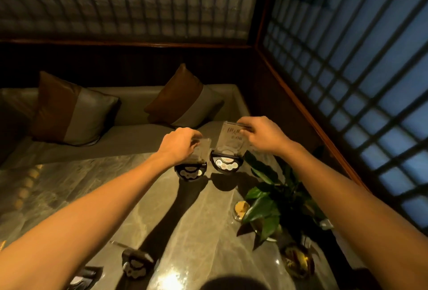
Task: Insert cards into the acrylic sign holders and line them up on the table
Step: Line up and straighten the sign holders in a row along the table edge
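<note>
Two acrylic sign holders with dark half-round bases stand side by side near the far edge of the marble table (196,220). My left hand (179,144) grips the top of the left sign holder (191,170), whose clear panel is partly hidden by my fingers. Over at the right sign holder (228,160), my right hand (264,135) pinches the top edge; a pale card (231,135) with dark lettering sits inside it. A third dark-based holder (136,263) stands near me at the lower left.
A leafy green plant (275,206) stands at the table's right side under my right forearm, with a small glass dish (240,209) and a dark round dish (298,264) beside it. Another dark object (83,277) lies at the near left. A cushioned bench with pillows (74,111) lies beyond.
</note>
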The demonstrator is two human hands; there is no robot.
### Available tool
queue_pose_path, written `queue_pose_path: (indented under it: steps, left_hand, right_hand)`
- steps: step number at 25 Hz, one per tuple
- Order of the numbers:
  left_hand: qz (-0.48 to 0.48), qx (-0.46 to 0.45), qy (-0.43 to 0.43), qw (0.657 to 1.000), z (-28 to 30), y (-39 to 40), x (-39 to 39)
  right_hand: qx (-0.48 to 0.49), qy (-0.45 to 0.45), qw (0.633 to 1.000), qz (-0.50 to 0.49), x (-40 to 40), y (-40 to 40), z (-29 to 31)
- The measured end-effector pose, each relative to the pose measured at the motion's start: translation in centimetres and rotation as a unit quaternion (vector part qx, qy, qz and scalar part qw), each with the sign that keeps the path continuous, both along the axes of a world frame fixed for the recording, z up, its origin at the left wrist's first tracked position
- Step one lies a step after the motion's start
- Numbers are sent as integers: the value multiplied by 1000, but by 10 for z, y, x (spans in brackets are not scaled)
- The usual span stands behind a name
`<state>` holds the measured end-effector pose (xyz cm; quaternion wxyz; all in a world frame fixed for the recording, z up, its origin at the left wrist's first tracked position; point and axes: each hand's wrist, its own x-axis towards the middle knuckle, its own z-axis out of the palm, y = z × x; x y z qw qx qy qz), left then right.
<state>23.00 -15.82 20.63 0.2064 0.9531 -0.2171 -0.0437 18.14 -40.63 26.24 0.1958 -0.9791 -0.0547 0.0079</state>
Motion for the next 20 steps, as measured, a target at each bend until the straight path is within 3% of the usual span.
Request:
queue_pose_path:
  steps: [8,20]
  left_hand:
    - [51,7,25,998,-49,-111,66]
    - [27,25,67,997,-117,-210,136]
  right_hand:
    - [0,20,999,-32,88,-130,-66]
    - [-25,63,998,-16,146,-202,-159]
